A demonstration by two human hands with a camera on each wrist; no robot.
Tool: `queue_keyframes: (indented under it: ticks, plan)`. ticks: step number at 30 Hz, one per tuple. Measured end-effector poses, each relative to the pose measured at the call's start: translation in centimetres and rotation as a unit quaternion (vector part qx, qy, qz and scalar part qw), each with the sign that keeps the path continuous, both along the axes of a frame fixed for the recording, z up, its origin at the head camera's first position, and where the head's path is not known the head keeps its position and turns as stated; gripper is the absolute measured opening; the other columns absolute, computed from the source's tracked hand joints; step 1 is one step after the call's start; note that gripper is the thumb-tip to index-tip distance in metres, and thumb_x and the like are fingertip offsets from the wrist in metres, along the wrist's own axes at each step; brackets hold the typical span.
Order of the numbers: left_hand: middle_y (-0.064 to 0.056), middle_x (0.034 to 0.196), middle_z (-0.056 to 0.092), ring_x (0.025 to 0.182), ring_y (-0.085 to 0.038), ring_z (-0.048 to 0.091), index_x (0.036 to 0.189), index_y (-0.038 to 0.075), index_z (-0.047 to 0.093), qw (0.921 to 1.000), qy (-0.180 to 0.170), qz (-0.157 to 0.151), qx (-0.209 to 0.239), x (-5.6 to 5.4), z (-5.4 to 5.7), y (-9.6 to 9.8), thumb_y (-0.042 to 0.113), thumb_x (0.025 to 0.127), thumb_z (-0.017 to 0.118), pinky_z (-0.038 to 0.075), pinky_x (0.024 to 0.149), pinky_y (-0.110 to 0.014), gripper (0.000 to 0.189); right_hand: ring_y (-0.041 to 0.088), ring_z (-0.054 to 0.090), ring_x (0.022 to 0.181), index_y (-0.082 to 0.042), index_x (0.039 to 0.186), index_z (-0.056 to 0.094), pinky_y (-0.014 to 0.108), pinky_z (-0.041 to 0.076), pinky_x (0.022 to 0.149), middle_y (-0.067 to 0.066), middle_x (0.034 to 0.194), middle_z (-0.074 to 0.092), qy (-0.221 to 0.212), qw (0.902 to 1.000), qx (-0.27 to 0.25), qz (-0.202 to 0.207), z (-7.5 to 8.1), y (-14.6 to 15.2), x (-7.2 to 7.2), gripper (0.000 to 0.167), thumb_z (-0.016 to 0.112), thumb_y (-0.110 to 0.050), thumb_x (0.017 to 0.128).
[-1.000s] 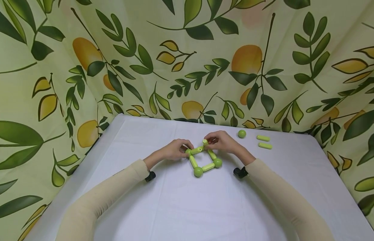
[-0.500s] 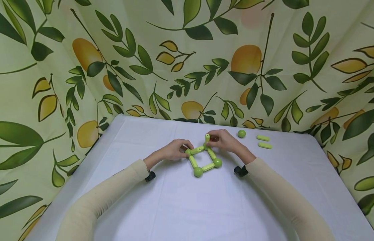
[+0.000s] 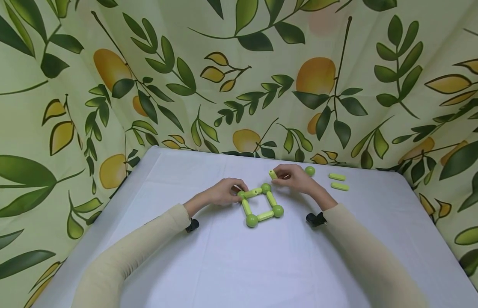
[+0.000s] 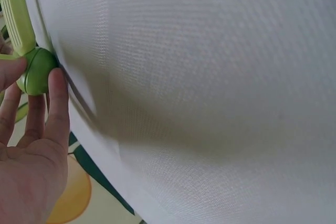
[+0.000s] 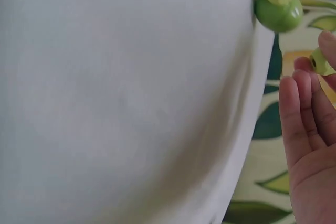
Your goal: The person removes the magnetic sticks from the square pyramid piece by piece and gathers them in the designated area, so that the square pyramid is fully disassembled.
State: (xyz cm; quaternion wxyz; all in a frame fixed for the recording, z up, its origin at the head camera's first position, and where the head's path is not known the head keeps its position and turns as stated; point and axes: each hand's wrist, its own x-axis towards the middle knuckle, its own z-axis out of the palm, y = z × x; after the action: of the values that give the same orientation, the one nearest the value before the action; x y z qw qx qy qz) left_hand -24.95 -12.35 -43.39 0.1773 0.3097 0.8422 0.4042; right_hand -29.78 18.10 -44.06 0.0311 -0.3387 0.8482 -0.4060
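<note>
A square frame of light-green sticks joined by green balls lies on the white-covered table (image 3: 185,171). At its far-left corner my left hand (image 3: 223,192) holds a green ball (image 4: 39,72) between thumb and fingers; a stick (image 4: 18,19) joins this ball. Just right of the far-right corner ball (image 3: 266,188), my right hand (image 3: 296,179) pinches a short light-green stick (image 3: 273,174) by thumb and fingertips, tilted and apart from the frame. One end of that stick shows a dark hole in the right wrist view. The near-side corners have balls (image 3: 277,211) too.
Behind my right hand lies a loose green ball (image 3: 310,171), partly covered by nothing but close to the hand. Two loose sticks (image 3: 340,186) lie farther right. A leaf-and-fruit patterned curtain (image 3: 316,77) hangs behind the table. Dark wrist cameras (image 3: 316,219) sit under my sleeves.
The stick in my right hand stood upright at the far-right corner ball half a second ago; it has moved off to the right, uncovering that ball. My left hand has stayed in place.
</note>
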Motion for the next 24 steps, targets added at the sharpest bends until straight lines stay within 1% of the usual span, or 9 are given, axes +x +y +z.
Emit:
queue_keyframes:
  ticks: [4,9,15,20,24]
  plan:
    - [-0.009,0.117,0.064,0.112,-0.027,0.064,0.111,0.003,0.067,1.0,0.001,-0.002,-0.002,0.1,0.1,0.0,-0.006,0.093,0.07,0.052,0.092,-0.029,0.021,0.019,0.065,0.086,-0.004,0.105,0.075,0.034,0.056,0.08,-0.001,0.092,0.07,-0.01,0.9998,-0.008,-0.014,0.4,1.7,0.6,0.019,0.081,-0.01,0.089]
    - [-0.008,0.119,0.064,0.114,-0.027,0.063,0.112,0.004,0.067,1.0,0.001,-0.003,-0.008,0.0,0.2,0.0,-0.005,0.093,0.07,0.052,0.093,-0.03,0.021,0.02,0.067,0.086,-0.004,0.105,0.074,0.03,0.055,0.077,0.001,0.094,0.071,-0.014,0.9993,-0.001,-0.034,0.6,4.2,1.6,0.02,0.082,-0.007,0.087]
    - [-0.008,0.12,0.064,0.114,-0.027,0.062,0.114,0.004,0.067,0.9999,0.0,0.0,-0.015,0.1,0.3,0.1,-0.004,0.094,0.07,0.052,0.094,-0.03,0.022,0.019,0.066,0.084,-0.003,0.104,0.072,0.025,0.055,0.073,0.005,0.094,0.069,-0.02,0.998,-0.002,-0.06,0.3,7.1,2.7,0.021,0.082,-0.003,0.086]
    - [-0.01,0.12,0.064,0.114,-0.028,0.063,0.114,0.003,0.067,0.9999,0.003,-0.006,-0.009,0.1,0.2,0.0,-0.004,0.094,0.07,0.052,0.092,-0.029,0.022,0.022,0.065,0.086,-0.004,0.102,0.074,0.024,0.055,0.074,0.007,0.095,0.069,-0.033,0.9972,-0.011,-0.067,-0.1,9.3,3.5,0.018,0.082,-0.003,0.086]
    - [-0.009,0.12,0.064,0.115,-0.028,0.062,0.114,0.003,0.067,0.9999,0.007,-0.01,-0.003,0.1,0.1,-0.1,-0.004,0.094,0.07,0.052,0.092,-0.029,0.022,0.019,0.067,0.085,-0.003,0.104,0.074,0.023,0.055,0.075,0.007,0.097,0.07,-0.045,0.9954,-0.009,-0.084,-0.2,10.8,4.2,0.02,0.082,-0.003,0.086]
